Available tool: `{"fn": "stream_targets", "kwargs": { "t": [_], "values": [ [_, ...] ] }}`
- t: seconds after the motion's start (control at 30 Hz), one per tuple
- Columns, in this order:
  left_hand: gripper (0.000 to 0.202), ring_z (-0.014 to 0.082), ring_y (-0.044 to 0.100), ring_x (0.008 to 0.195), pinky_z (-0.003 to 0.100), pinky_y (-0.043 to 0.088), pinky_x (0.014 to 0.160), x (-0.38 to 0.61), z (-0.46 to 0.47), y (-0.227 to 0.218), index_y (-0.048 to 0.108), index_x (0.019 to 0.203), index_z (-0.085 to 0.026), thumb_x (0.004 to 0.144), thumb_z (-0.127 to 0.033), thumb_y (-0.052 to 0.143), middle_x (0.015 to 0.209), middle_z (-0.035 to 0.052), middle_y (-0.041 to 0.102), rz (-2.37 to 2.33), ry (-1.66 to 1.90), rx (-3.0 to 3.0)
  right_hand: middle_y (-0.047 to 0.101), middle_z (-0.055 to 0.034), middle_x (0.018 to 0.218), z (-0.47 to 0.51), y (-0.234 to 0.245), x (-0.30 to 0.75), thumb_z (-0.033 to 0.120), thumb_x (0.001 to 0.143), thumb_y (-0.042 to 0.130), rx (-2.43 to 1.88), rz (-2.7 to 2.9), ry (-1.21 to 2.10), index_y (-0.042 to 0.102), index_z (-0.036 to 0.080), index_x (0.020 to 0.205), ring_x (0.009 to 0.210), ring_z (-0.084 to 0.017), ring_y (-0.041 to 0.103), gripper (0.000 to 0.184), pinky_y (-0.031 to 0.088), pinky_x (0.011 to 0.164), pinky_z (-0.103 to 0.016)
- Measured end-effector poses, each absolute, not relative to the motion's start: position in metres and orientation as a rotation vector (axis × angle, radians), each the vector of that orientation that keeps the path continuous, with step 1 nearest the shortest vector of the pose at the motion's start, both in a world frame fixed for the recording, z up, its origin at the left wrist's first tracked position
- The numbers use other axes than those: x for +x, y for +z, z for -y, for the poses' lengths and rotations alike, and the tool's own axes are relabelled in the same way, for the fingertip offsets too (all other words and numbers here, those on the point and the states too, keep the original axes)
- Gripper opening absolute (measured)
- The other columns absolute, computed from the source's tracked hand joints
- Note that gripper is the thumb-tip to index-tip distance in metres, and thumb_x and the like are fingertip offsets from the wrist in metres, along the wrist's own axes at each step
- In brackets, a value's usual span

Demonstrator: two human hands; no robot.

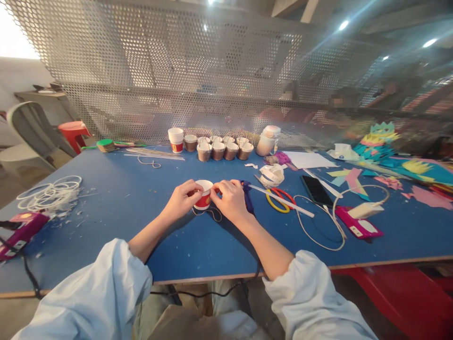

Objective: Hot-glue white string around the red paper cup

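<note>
While left hand (183,198) and right hand (230,200) hold cup (204,194), red label (203,203) illegible

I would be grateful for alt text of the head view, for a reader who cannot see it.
A person's left hand and right hand hold a red-and-white paper cup between them at a blue table. Beyond stand a stack of paper cups and several brown-sided cups; a smartphone and white charger are to the right.

Paper cup (203,201): red, yellow mark, white rim and interior; mouth faces up; is between the table (116,208)'s front and back edges.
</note>
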State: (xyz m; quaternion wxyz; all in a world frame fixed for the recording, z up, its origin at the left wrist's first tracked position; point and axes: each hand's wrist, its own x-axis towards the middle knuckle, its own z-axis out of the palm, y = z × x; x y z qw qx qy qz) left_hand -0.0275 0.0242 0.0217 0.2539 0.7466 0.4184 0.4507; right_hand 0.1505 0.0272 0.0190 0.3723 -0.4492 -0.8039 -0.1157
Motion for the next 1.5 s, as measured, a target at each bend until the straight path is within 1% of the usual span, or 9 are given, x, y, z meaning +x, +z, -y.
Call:
{"fn": "stream_targets", "kwargs": {
  "t": [0.37,0.63,0.83,0.97,1.03,1.13,1.2,1.37,1.5],
  "values": [
    [0.014,0.0128,0.051,0.068,0.024,0.039,0.064,-0.032,-0.030,0.023,0.062,0.069,-0.017,0.077,-0.019,0.050,0.074,0.0008,0.054,-1.114,1.240,2.026,0.068,-0.0003,0.073,-0.028,0.019,0.150,0.016,0.084,0.055,-1.135,1.996,-0.250,0.058,0.019,0.073,0.068,-0.014,0.059,0.012,0.034,0.075,-0.031],
    [0.010,0.0116,0.050,0.068,0.023,0.039,0.064,-0.031,-0.031,0.020,0.058,0.071,-0.017,0.075,-0.018,0.049,0.077,-0.0002,0.055,-1.129,1.293,1.951,0.066,0.0002,0.074,-0.027,0.018,0.156,0.017,0.085,0.051,-1.031,1.964,-0.147,0.058,0.018,0.080,0.064,-0.013,0.058,0.009,0.037,0.077,-0.031],
    [0.011,0.0104,0.050,0.062,0.022,0.038,0.060,-0.028,-0.028,0.017,0.059,0.078,-0.017,0.076,-0.019,0.049,0.071,-0.0025,0.058,-1.173,1.214,1.849,0.067,-0.0013,0.079,-0.025,0.016,0.154,0.018,0.082,0.055,-0.993,1.964,-0.185,0.058,0.018,0.084,0.064,-0.013,0.058,0.004,0.039,0.075,-0.032],
    [0.010,0.0095,0.047,0.056,0.021,0.036,0.056,-0.024,-0.023,0.020,0.059,0.076,-0.016,0.076,-0.021,0.050,0.063,-0.0036,0.056,-1.196,1.178,1.791,0.067,-0.0015,0.077,-0.025,0.015,0.155,0.017,0.083,0.056,-0.968,1.943,-0.219,0.057,0.018,0.084,0.068,-0.015,0.060,0.001,0.040,0.074,-0.032],
    [0.011,0.0093,0.047,0.055,0.021,0.035,0.055,-0.021,-0.021,0.022,0.060,0.076,-0.016,0.077,-0.024,0.052,0.063,-0.0034,0.056,-1.182,1.177,1.776,0.066,-0.0008,0.074,-0.025,0.014,0.156,0.017,0.084,0.056,-0.951,1.927,-0.234,0.056,0.019,0.082,0.067,-0.014,0.060,0.003,0.040,0.074,-0.031],
    [0.017,0.0102,0.049,0.059,0.021,0.037,0.055,-0.019,-0.019,0.024,0.063,0.077,-0.016,0.079,-0.032,0.057,0.069,-0.0010,0.059,-1.126,1.206,1.785,0.065,0.0002,0.071,-0.023,0.015,0.156,0.015,0.086,0.055,-0.916,1.924,-0.244,0.055,0.019,0.081,0.064,-0.014,0.059,0.007,0.041,0.073,-0.031],
    [0.020,0.0109,0.051,0.063,0.022,0.039,0.057,-0.018,-0.018,0.025,0.065,0.076,-0.016,0.080,-0.034,0.058,0.072,0.0003,0.060,-1.093,1.226,1.814,0.064,0.0005,0.070,-0.020,0.015,0.155,0.013,0.086,0.054,-0.892,1.928,-0.243,0.055,0.019,0.081,0.063,-0.013,0.058,0.008,0.041,0.072,-0.031],
    [0.020,0.0120,0.054,0.067,0.022,0.041,0.060,-0.020,-0.018,0.025,0.065,0.076,-0.016,0.083,-0.032,0.056,0.075,0.0013,0.060,-1.062,1.257,1.807,0.064,0.0000,0.072,-0.013,0.018,0.153,0.013,0.087,0.053,-0.856,1.947,-0.230,0.055,0.020,0.084,0.069,-0.014,0.060,0.008,0.042,0.074,-0.033],
    [0.018,0.0129,0.056,0.073,0.023,0.042,0.065,-0.021,-0.018,0.024,0.064,0.075,-0.016,0.085,-0.029,0.055,0.078,0.0022,0.060,-1.026,1.298,1.850,0.064,-0.0015,0.075,-0.009,0.018,0.153,0.012,0.087,0.051,-0.802,1.941,-0.192,0.054,0.021,0.085,0.072,-0.016,0.060,0.009,0.045,0.071,-0.032]
  ]
}}
